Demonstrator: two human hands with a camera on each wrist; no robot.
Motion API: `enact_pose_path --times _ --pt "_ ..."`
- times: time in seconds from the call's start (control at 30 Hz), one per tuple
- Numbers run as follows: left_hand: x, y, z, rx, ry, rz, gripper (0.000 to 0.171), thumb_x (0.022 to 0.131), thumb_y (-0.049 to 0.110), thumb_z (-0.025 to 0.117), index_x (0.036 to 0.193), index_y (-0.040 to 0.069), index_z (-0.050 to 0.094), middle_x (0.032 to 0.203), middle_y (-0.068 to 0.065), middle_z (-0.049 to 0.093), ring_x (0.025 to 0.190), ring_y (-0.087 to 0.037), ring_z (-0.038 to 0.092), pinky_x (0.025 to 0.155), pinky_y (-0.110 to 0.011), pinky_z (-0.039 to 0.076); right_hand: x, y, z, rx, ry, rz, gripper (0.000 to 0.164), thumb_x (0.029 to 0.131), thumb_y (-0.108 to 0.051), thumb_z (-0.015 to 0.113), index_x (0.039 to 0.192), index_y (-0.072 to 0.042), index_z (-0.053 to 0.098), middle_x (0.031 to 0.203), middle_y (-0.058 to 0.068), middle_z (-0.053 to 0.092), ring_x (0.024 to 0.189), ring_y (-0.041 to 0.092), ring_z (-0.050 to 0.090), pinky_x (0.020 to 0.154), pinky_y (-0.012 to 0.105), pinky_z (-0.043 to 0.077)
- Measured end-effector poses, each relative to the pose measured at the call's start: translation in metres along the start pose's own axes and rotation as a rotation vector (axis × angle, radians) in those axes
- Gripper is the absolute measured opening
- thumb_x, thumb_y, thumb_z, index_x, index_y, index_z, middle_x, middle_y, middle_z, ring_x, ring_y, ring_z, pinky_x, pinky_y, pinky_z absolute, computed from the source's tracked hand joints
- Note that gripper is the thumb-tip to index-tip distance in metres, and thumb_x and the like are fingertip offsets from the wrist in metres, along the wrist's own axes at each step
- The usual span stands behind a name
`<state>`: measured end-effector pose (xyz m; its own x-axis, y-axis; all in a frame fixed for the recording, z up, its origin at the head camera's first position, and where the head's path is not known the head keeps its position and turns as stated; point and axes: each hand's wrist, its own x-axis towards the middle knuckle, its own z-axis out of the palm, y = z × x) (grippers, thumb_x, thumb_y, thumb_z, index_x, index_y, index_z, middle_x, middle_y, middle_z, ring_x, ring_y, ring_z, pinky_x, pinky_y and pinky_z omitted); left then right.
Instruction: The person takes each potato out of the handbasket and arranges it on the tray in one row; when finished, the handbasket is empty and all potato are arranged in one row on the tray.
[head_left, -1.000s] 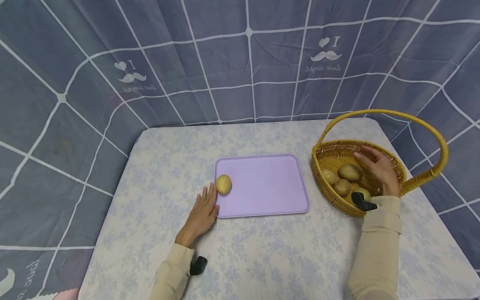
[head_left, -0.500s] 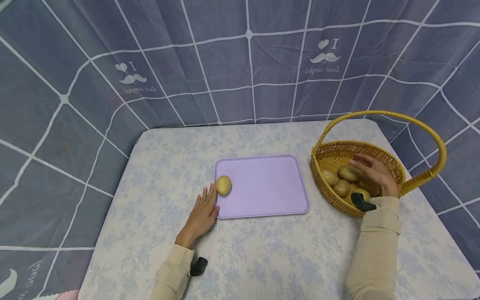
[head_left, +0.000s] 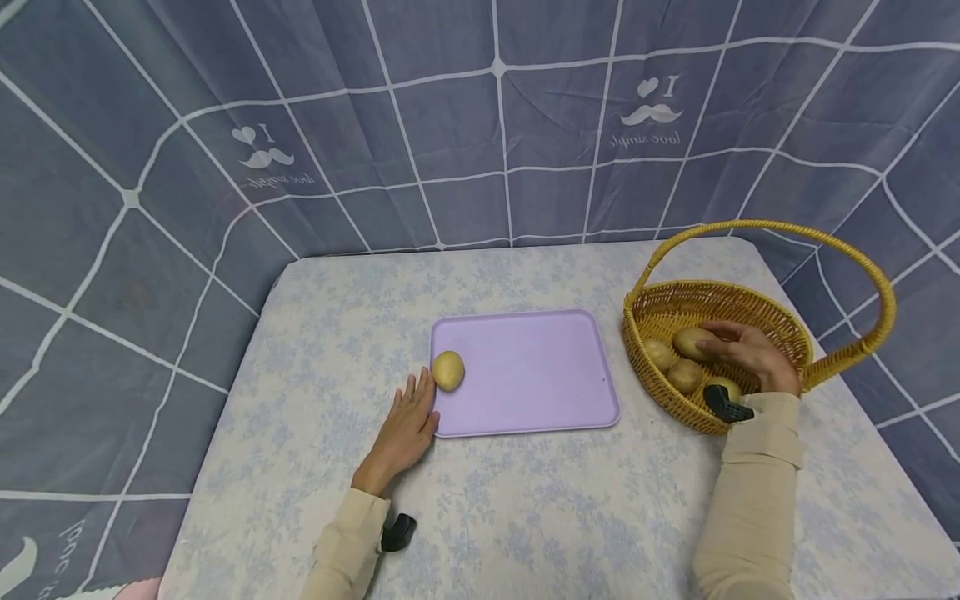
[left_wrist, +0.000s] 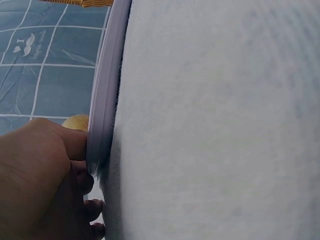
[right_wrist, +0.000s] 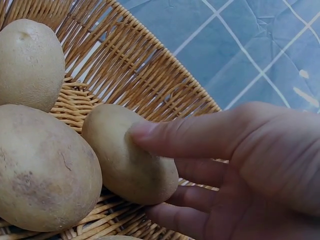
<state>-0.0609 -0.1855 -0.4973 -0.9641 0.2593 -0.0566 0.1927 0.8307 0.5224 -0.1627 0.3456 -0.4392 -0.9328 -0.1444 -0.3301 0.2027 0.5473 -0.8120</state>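
In the head view, my left hand (head_left: 401,429) lies with its fingers extended along the left edge of a lilac tray (head_left: 532,367). Its thumb touches the tray's rim in the left wrist view. One potato (head_left: 448,370) sits on the tray close to those fingertips. My right hand (head_left: 752,354) reaches into a yellow wicker basket (head_left: 649,385) and grips an oval potato (right_wrist: 125,150). The thumb presses on top of it and the fingers curl around its far side and underneath. Beside it lie a large blemished potato (right_wrist: 42,170) and a paler one (right_wrist: 30,65).
The basket's tall arched handle (head_left: 772,223) rises over the right hand and leans right. Another potato (head_left: 723,385) lies near the right wrist, partly covered by a black wrist device (head_left: 726,406). A gridded curtain (head_left: 465,125) hangs behind the floral tablecloth (head_left: 517,508).
My right hand has lowered inside the basket, from hovering above the oval potato to gripping it. The left hand, tray and tray potato have stayed put.
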Motion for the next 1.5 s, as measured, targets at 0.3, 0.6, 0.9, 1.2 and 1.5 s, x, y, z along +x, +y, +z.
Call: enact_pose_path --times 0.3,0.6,0.9,1.2,1.5 --pt "0.0011 -0.0009 -0.0004 0.0 -0.018 -0.008 0.061 0.102 0.019 0.04 0.152 0.0 0.01 0.16 -0.012 0.004 0.147 -0.033 0.001 0.118 -0.052 0.002 0.0016 -0.0003 0.0018 -0.091 0.039 -0.014 0.068 0.095 -0.035 0.06 0.143 0.007 0.036 0.135 0.022 0.043 0.093 -0.008 0.042 0.079 0.015 0.041" --pt "-0.0003 -0.0006 -0.0002 -0.005 -0.01 -0.006 0.061 0.102 0.018 0.041 0.152 -0.001 0.011 0.16 -0.013 0.005 0.147 -0.034 0.002 0.118 -0.053 0.003 -0.0009 0.0005 0.0042 -0.062 0.1 -0.07 0.063 0.093 -0.029 0.063 0.138 0.01 0.042 0.115 0.007 0.055 0.086 -0.009 0.049 0.073 0.013 0.047" --pt "0.0004 -0.0005 0.0002 0.012 -0.001 0.0 0.061 0.102 0.017 0.042 0.152 -0.001 0.012 0.159 -0.014 0.006 0.147 -0.035 0.003 0.117 -0.053 0.004 -0.0015 -0.0004 0.0061 -0.106 0.133 -0.092 0.061 0.093 -0.029 0.064 0.136 0.011 0.045 0.125 0.027 0.052 0.083 -0.011 0.048 0.07 0.01 0.045" --pt "0.0001 0.001 0.0 0.016 0.002 -0.005 0.061 0.102 0.018 0.042 0.152 -0.002 0.012 0.159 -0.014 0.006 0.147 -0.034 0.003 0.118 -0.053 0.004 0.0018 0.0017 0.0049 -0.114 0.188 -0.089 0.063 0.092 -0.031 0.065 0.138 0.008 0.045 0.127 0.024 0.051 0.09 -0.007 0.046 0.072 0.009 0.041" --pt "0.0007 0.0031 -0.0007 0.013 0.0 -0.009 0.061 0.102 0.017 0.041 0.152 -0.002 0.012 0.159 -0.014 0.007 0.147 -0.035 0.004 0.117 -0.053 0.004 0.0037 -0.0037 0.0028 -0.151 0.25 -0.071 0.065 0.09 -0.038 0.065 0.139 0.002 0.048 0.126 0.018 0.055 0.099 0.005 0.049 0.075 0.014 0.04"
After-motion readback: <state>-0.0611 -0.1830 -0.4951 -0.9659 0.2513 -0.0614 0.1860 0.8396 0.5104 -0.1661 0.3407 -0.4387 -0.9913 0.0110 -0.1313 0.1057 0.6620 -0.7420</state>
